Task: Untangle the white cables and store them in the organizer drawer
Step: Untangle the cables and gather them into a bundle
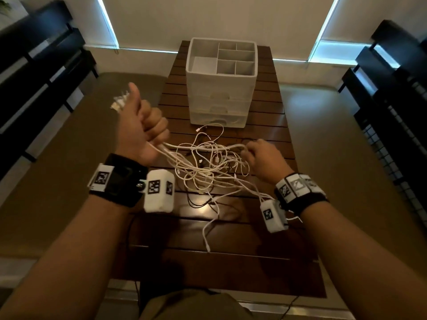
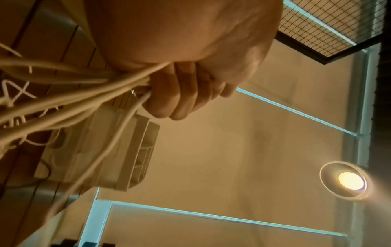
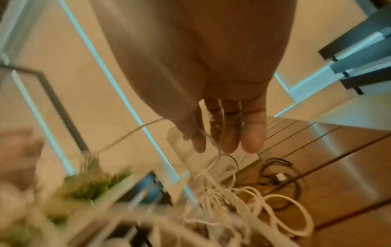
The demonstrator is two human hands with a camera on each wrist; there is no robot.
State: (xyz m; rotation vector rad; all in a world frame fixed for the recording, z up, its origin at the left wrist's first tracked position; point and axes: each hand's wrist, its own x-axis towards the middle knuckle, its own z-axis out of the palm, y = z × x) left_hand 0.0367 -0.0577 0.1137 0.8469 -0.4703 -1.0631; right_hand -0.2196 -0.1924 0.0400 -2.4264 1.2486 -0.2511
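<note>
Nearest, head view: bare forearms with black wrist straps (image 1: 117, 181) carrying white marker blocks.
Left hand (image 1: 143, 129): raised over the table's left edge, fist clenched round a bundle of thin white cables (image 1: 208, 167), thumb up; plug ends (image 1: 119, 101) poking out above the fist.
Left wrist view: same fist (image 2: 180, 93) from below, fingers wrapped round several strands (image 2: 74, 93) fanning off to the left (plug ends unseen here).
Right hand (image 1: 261, 158): low over the tangle's right side, back to the head camera, grip hidden there.
Right wrist view: thumb and fingers (image 3: 222, 133) pinching one thin strand (image 3: 211, 142); other fingers loosely extended; blurred.
Cables: tangled heap on the dark brown slatted wooden table (image 1: 265, 239), between the hands, strands rising taut into the left fist; one loose end trailing toward the near edge.
Black cable (image 3: 281, 167): dark loop under the white ones, clearest from the right wrist.
Organizer: white plastic drawer unit (image 1: 220, 88) at the far end, well apart from the hands, divided tray on top; drawers shut.
</note>
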